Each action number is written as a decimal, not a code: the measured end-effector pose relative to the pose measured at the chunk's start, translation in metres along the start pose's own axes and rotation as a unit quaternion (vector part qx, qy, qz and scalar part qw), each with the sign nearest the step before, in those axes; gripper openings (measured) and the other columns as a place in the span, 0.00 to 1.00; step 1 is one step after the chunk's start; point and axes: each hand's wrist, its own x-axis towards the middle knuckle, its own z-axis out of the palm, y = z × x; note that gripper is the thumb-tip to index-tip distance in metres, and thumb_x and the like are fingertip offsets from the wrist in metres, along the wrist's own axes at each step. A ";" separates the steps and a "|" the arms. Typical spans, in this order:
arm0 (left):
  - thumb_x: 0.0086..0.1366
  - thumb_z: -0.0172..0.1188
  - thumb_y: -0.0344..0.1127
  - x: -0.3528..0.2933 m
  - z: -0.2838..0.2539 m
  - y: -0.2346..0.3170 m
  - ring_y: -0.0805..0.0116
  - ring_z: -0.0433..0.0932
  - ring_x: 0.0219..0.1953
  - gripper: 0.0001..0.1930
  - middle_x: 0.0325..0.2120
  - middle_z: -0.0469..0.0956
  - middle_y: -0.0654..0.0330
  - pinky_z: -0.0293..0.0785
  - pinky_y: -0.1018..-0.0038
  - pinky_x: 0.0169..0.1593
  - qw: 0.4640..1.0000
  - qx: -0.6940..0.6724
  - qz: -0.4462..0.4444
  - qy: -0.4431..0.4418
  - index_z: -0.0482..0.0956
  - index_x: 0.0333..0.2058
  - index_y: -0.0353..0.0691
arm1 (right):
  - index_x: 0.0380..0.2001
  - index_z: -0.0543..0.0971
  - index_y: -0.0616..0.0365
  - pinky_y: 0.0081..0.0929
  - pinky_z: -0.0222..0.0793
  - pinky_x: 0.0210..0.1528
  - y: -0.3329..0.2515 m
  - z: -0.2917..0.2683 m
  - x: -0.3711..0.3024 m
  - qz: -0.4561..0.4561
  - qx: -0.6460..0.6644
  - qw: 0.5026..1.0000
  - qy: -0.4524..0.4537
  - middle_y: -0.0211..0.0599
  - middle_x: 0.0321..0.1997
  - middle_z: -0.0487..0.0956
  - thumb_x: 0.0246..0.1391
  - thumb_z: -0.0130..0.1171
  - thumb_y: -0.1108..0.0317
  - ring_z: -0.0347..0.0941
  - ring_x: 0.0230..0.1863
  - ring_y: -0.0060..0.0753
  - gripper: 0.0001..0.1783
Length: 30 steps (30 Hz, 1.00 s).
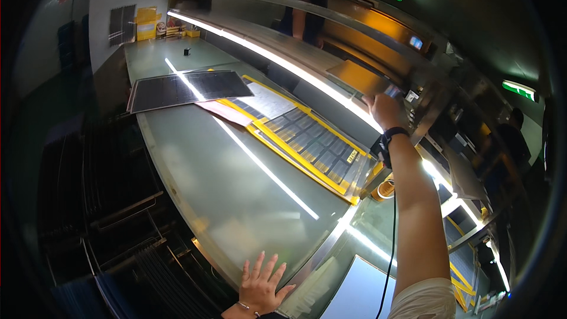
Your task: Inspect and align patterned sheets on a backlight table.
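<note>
My left hand (pixel 260 286), with a thin bracelet at the wrist, has its fingers spread flat at the near edge of the glossy grey-green table (pixel 245 212). It holds nothing. My right arm reaches far forward, a dark watch (pixel 385 147) on its wrist. My right hand (pixel 385 111) is closed at the end of the lit tube (pixel 283 65) under the shelf; what it grips, if anything, I cannot make out. Below it lies a yellow-edged sheet (pixel 307 142) with dark rectangles. A dark flat panel (pixel 189 91) rests farther left, beside a white paper (pixel 269 103).
A black cable (pixel 391 260) hangs beside my right forearm, near a tape roll (pixel 385 189). A whitish panel (pixel 360 292) lies at lower right. Dark racks (pixel 112 201) stand left of the table. Behind the shelf is another person (pixel 304 15). Yellow boxes (pixel 146 23) sit at the far end.
</note>
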 end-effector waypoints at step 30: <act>0.60 0.38 0.67 -0.055 -0.086 -0.053 0.52 0.63 0.55 0.40 0.55 0.61 0.50 0.62 0.58 0.56 0.442 -0.847 -0.285 0.078 0.54 0.59 0.39 | 0.30 0.68 0.61 0.35 0.67 0.52 -0.278 -0.185 -0.428 -0.333 0.475 0.804 -0.125 0.51 0.49 0.70 0.41 0.63 0.60 0.67 0.53 0.52 0.19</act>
